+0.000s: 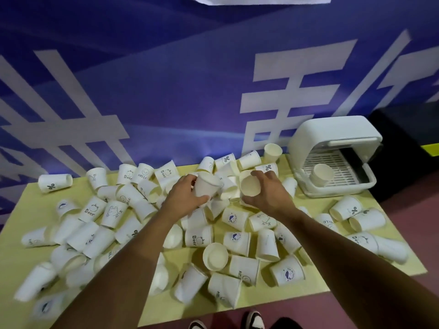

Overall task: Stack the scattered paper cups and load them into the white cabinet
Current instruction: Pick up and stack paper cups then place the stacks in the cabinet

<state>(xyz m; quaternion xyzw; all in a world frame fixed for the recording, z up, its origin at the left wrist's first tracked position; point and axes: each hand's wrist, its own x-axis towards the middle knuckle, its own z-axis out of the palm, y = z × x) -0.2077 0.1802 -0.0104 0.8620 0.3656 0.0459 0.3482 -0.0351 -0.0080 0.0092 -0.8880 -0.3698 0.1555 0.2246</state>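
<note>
Curling left fingers (190,179) and thumb round one paper cup (206,187), left hand (183,197) holding it roughly upright above the heap. Clamping right fingers (263,174) and thumb round a second cup (250,186), mouth tilted toward the camera, right hand (269,194) just beside the first cup. Judging progress as early: one short stack (322,175) sitting inside the open white cabinet (332,138); dozens of scattered cups (235,241) lying on the yellow table (316,288), awaiting stacking and loading.

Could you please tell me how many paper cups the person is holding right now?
2. One cup is gripped in the left hand; the other cup in the right hand. Others may be nested inside.
</note>
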